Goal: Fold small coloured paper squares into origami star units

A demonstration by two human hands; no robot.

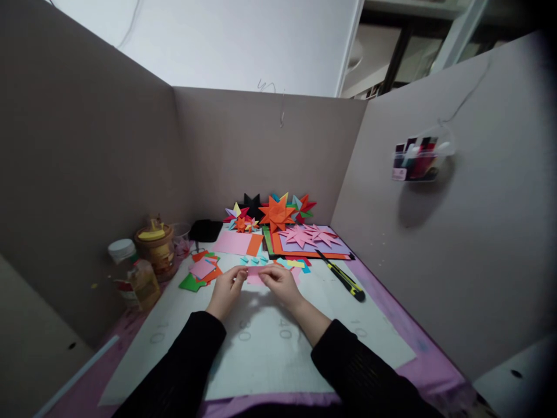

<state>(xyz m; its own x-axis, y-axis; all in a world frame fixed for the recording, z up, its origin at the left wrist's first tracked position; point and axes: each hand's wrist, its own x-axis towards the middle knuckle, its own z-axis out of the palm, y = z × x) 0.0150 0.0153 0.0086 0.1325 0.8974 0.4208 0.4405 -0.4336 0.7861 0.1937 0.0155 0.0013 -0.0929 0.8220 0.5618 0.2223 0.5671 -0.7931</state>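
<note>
A small strip of pink paper (pixel 253 271) is stretched between my two hands above the white sheet (pixel 265 371). My left hand (pixel 230 287) pinches its left end, and my right hand (pixel 280 283) pinches the right end. More pink paper shows just below and behind the strip. Small light-blue folded pieces (pixel 255 260) lie in a row just beyond my fingers. To the left is a pile of pink, orange and green paper squares (pixel 203 269). On the right, small yellow, blue and red papers (pixel 296 264) lie behind my right hand.
A black-and-yellow utility knife (pixel 343 280) lies on the right. Folded paper stars (pixel 277 213) stand at the back, with pink stars (pixel 299 235) on coloured sheets. A jar (pixel 155 249) and a bottle (pixel 136 278) stand left. Grey partitions (pixel 270 151) enclose the table; a plastic holder (pixel 420 157) hangs right.
</note>
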